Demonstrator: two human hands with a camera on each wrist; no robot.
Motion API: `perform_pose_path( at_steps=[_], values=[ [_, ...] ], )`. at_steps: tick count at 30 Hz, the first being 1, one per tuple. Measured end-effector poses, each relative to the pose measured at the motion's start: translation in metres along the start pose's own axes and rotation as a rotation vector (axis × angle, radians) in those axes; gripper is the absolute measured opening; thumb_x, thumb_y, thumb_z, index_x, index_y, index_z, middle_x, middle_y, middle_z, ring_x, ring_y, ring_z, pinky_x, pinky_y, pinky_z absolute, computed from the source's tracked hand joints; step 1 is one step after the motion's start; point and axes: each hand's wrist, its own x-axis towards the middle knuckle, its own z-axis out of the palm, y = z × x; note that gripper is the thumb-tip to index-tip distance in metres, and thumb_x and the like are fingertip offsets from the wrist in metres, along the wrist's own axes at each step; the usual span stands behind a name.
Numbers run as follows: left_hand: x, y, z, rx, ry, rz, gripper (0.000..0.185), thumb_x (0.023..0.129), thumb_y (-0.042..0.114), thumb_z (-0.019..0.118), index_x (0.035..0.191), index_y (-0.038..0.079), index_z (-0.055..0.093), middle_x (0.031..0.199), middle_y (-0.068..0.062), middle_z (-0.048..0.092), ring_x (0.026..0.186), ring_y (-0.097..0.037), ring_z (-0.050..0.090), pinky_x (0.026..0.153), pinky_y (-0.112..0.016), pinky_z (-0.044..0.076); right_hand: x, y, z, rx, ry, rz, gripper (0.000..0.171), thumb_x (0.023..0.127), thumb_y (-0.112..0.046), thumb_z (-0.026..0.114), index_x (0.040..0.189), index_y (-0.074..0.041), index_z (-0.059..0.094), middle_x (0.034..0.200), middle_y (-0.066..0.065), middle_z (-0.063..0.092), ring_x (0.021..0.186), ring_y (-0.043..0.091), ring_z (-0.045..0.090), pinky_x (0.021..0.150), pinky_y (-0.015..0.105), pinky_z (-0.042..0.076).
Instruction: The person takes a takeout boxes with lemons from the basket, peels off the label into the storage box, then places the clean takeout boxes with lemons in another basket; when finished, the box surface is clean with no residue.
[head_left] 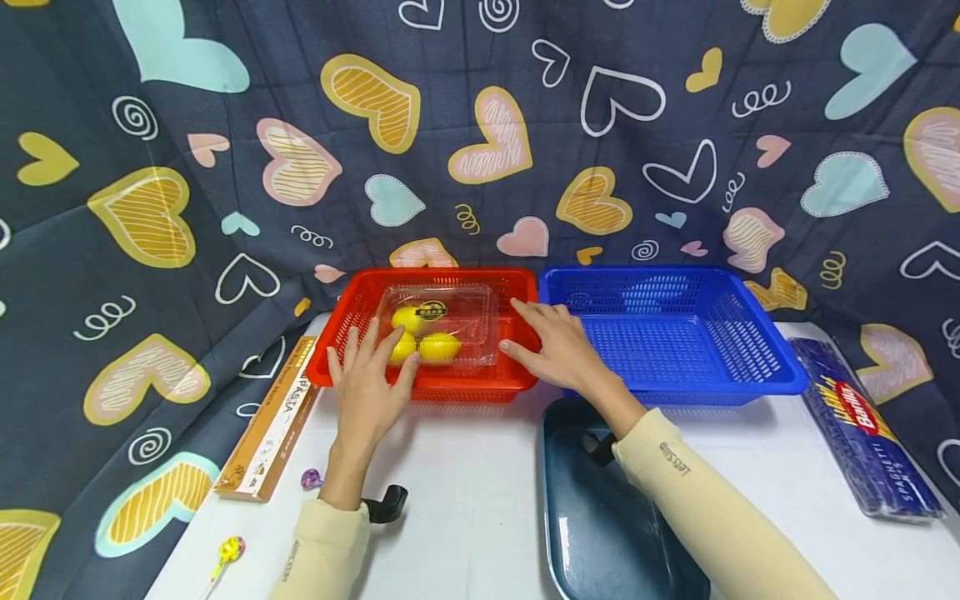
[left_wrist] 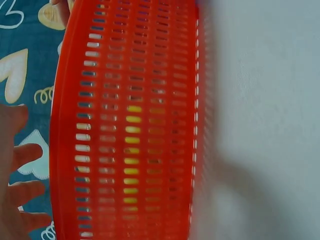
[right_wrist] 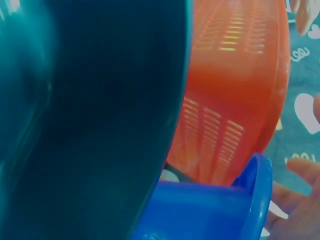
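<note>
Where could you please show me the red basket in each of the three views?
Head: red basket at centre, left of the blue basket, both hands at it.
Left wrist: fills the middle, slotted wall.
Right wrist: upper right, behind the blue basket's rim.
Shared landmark: yellow lemons showing through the slots.

I see two baskets side by side at the back of the table, the left basket touching the right basket. A clear box of lemons sits in the left one. A pasta box lies left of it, a spaghetti packet right of the other. A tray lies in front, near me.
</note>
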Motion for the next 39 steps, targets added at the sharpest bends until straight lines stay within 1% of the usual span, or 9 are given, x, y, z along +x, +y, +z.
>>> perform_pose_path(
  at_steps=[4,7,10,16,23,27,31,35,39],
  values=[
    [-0.003,-0.009,-0.003,-0.008,0.011,-0.035,0.053,0.098,0.046,0.059,0.144,0.019,0.060,0.163,-0.015,0.039,0.155,-0.045,0.023,0.122,-0.071,-0.002,0.009,-0.003,0.004,0.048,-0.016,-0.009,0.074,0.096,-0.050,0.062,0.159,-0.018,0.038,0.156,0.015,0.047,0.140,0.037,0.043,0.117,0.060,0.036],
    [-0.005,-0.016,-0.005,0.009,0.019,-0.054,0.053,0.098,0.045,0.059,0.144,0.019,0.060,0.162,-0.016,0.040,0.154,-0.045,0.024,0.122,-0.072,-0.001,0.014,-0.005,0.006,0.090,-0.028,-0.003,0.071,0.096,-0.045,0.064,0.157,-0.016,0.040,0.155,0.015,0.049,0.142,0.037,0.044,0.117,0.060,0.039],
    [-0.007,-0.023,-0.007,0.032,0.031,-0.066,0.052,0.098,0.044,0.059,0.143,0.018,0.060,0.162,-0.017,0.040,0.153,-0.046,0.025,0.121,-0.073,0.001,0.019,-0.007,0.008,0.109,-0.043,0.006,0.070,0.096,-0.043,0.065,0.157,-0.018,0.041,0.155,0.014,0.049,0.143,0.036,0.044,0.117,0.060,0.038],
    [-0.010,-0.036,-0.012,0.037,0.051,-0.114,0.051,0.098,0.043,0.059,0.142,0.017,0.061,0.161,-0.017,0.041,0.154,-0.045,0.023,0.121,-0.073,-0.002,0.028,-0.012,0.010,0.120,-0.062,0.000,0.070,0.095,-0.040,0.068,0.156,-0.019,0.042,0.154,0.014,0.051,0.143,0.037,0.045,0.117,0.059,0.038],
    [-0.011,-0.052,-0.015,0.018,0.071,-0.173,0.052,0.099,0.041,0.058,0.143,0.015,0.060,0.161,-0.020,0.040,0.154,-0.049,0.021,0.121,-0.074,-0.003,0.040,-0.018,0.015,0.152,-0.083,-0.021,0.067,0.095,-0.034,0.070,0.154,-0.015,0.045,0.153,0.013,0.052,0.142,0.035,0.047,0.118,0.056,0.040],
    [-0.014,-0.057,-0.016,0.000,0.061,-0.221,0.055,0.098,0.042,0.058,0.145,0.013,0.057,0.162,-0.021,0.036,0.155,-0.050,0.019,0.121,-0.074,-0.004,0.044,-0.021,0.019,0.168,-0.104,-0.011,0.066,0.094,-0.032,0.072,0.153,-0.015,0.047,0.152,0.014,0.053,0.142,0.034,0.048,0.117,0.055,0.041],
    [-0.016,-0.061,-0.016,-0.001,0.045,-0.263,0.059,0.098,0.045,0.057,0.147,0.013,0.056,0.164,-0.022,0.034,0.155,-0.050,0.017,0.121,-0.074,-0.004,0.047,-0.022,0.022,0.176,-0.131,0.016,0.065,0.095,-0.031,0.071,0.153,-0.014,0.047,0.152,0.014,0.052,0.143,0.035,0.047,0.117,0.055,0.040],
    [-0.018,-0.064,-0.015,0.000,0.048,-0.278,0.061,0.098,0.048,0.057,0.146,0.012,0.056,0.165,-0.020,0.033,0.155,-0.049,0.016,0.120,-0.075,-0.001,0.051,-0.022,0.024,0.178,-0.152,0.036,0.064,0.095,-0.031,0.071,0.152,-0.013,0.047,0.153,0.014,0.051,0.145,0.035,0.045,0.119,0.054,0.038],
    [-0.019,-0.065,-0.015,-0.009,0.058,-0.281,0.060,0.097,0.049,0.058,0.145,0.012,0.058,0.166,-0.017,0.032,0.155,-0.050,0.016,0.119,-0.077,0.003,0.056,-0.021,0.025,0.188,-0.159,0.028,0.064,0.095,-0.027,0.072,0.152,-0.010,0.048,0.154,0.014,0.051,0.146,0.034,0.045,0.120,0.053,0.037]
  ],
)
